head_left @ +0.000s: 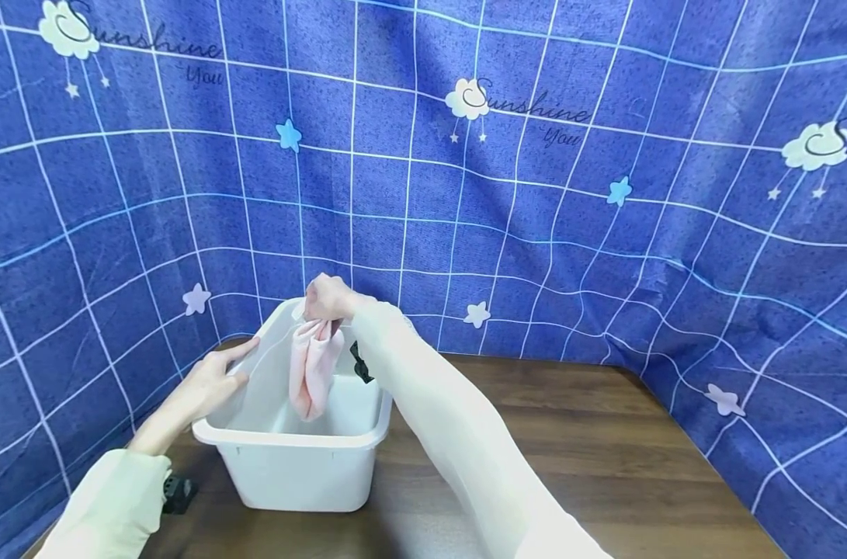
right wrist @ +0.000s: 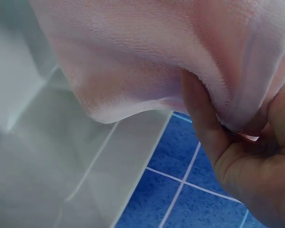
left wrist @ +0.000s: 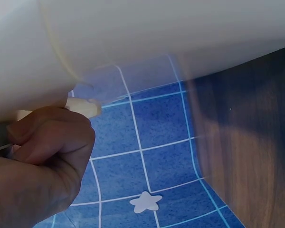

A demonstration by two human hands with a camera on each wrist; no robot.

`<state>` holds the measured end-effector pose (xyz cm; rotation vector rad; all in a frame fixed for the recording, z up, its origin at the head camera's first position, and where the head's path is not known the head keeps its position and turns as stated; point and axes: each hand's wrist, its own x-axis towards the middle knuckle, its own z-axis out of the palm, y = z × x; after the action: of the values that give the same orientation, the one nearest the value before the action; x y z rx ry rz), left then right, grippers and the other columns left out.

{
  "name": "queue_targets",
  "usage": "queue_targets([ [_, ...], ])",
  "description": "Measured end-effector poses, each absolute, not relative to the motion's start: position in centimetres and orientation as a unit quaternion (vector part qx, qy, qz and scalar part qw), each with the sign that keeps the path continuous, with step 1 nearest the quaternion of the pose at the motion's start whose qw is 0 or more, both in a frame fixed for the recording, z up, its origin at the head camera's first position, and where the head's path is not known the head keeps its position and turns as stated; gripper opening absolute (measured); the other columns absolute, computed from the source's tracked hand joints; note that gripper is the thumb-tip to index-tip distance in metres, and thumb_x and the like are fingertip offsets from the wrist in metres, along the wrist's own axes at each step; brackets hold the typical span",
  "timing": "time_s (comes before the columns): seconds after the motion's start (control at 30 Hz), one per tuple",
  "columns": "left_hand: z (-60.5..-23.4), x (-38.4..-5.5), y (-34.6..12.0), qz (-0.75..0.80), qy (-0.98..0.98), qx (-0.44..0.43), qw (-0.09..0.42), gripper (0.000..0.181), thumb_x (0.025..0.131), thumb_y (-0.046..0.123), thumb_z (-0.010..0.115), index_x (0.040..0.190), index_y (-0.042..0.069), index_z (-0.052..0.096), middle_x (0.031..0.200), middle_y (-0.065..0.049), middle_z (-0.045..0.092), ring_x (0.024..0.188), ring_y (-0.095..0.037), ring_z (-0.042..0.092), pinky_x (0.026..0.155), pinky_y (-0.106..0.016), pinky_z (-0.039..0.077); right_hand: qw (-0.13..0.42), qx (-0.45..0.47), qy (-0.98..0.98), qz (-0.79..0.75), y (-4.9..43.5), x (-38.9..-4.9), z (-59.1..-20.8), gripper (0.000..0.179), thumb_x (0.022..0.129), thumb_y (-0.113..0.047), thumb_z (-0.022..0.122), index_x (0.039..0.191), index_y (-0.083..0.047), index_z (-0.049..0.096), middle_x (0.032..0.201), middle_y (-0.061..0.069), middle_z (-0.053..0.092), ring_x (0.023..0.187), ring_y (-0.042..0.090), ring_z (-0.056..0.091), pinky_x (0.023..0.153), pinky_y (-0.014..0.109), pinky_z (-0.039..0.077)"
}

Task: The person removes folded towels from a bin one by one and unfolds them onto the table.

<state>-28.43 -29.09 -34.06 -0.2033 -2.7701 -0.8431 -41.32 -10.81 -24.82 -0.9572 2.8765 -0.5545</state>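
A white plastic bin (head_left: 299,475) stands on the brown table. At its left rim, my left hand (head_left: 205,387) holds on, with thumb and a finger showing over the edge in the head view. Seen from the left wrist, the other fingers of the left hand (left wrist: 57,142) are curled against the outside below the rim. My right hand (head_left: 328,297) pinches a folded pink towel (head_left: 314,371) by its top, over the bin's far side. The soft towel (right wrist: 128,57) hangs down into the bin opening. Some fingers of the right hand (right wrist: 249,164) are hidden behind the cloth.
The wood-grain table (head_left: 535,442) extends to the right of the bin. A blue gridded curtain (head_left: 423,194) with stars and clouds encloses the back and sides. Black wrist-camera parts (head_left: 178,494) sit by the left cuff.
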Motion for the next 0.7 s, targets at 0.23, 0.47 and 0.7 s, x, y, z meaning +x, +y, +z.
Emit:
queue_targets([
  [0.23,-34.0,-28.5,-29.1,-0.289,-0.948,-0.065,0.115,0.059,0.089,0.007,0.052,0.146,0.001,0.038,0.141,-0.035,0.041,0.118,-0.047,0.051,0.089,-0.054,0.044,-0.011,-0.337,0.926,-0.170,-9.6,-41.3,-23.5,0.010,0.085,-0.015,0.067,0.088,-0.009,0.073,0.102,0.002,0.072,0.069,0.007,0.063,0.058,0.012,0.049],
  [0.47,-34.0,-28.8,-29.2,-0.290,-0.948,-0.064,0.116,0.060,0.088,0.007,0.051,0.146,0.001,0.037,0.139,-0.036,0.043,0.117,-0.049,0.052,0.089,-0.055,0.045,-0.038,-0.334,0.925,-0.177,-7.9,-41.4,-22.1,0.012,0.082,-0.014,0.069,0.090,-0.007,0.074,0.119,0.006,0.066,0.090,0.016,0.066,0.064,0.012,0.050],
  [0.7,-33.9,-28.7,-29.2,-0.287,-0.950,-0.052,0.108,0.060,0.088,0.010,0.051,0.146,0.002,0.037,0.139,-0.036,0.043,0.109,-0.044,0.055,0.085,-0.050,0.046,-0.034,-0.313,0.925,-0.213,-6.3,-41.7,-21.0,0.011,0.080,-0.013,0.070,0.088,-0.007,0.072,0.109,0.007,0.067,0.073,0.014,0.064,0.054,0.016,0.051],
])
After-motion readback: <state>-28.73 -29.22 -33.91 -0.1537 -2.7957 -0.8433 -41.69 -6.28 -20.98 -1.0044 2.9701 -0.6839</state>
